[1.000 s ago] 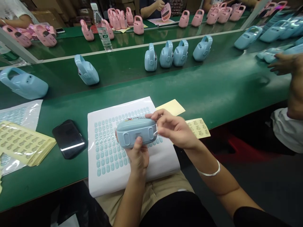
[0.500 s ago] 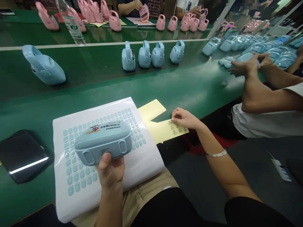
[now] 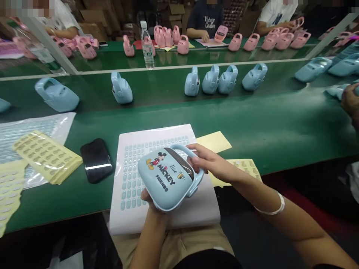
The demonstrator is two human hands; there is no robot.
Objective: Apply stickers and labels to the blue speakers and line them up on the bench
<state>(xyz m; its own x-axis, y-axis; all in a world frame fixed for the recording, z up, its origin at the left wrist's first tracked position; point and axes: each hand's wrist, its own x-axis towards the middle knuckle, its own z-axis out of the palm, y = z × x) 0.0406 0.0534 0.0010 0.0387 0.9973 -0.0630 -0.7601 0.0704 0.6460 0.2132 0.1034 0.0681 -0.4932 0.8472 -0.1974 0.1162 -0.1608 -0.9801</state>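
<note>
A light-blue portable speaker (image 3: 165,186) with a carry handle, a dark panel and a printed cartoon mouse tilts towards me. My left hand (image 3: 155,205) is closed round its lower side, most of the fingers hidden beneath it. My right hand (image 3: 210,160) is at the handle, its fingers curled together by the dark panel; anything small in them cannot be made out. Under the speaker lies a white sheet (image 3: 193,220) with rows of pale-blue oval pads. Partly behind my right forearm is a yellow sticker sheet (image 3: 249,168).
To the left lie a black phone (image 3: 97,160), yellow sticker sheets (image 3: 47,155) and a plastic-covered sheet (image 3: 63,127). Several blue speakers (image 3: 192,82) stand along the green table (image 3: 168,114). Beyond the divider are a water bottle (image 3: 147,48), pink speakers (image 3: 183,45) and co-workers.
My right hand has moved from the yellow sticker sheet to the speaker's handle. My left hand has turned the speaker so its printed face shows. The view has swung left.
</note>
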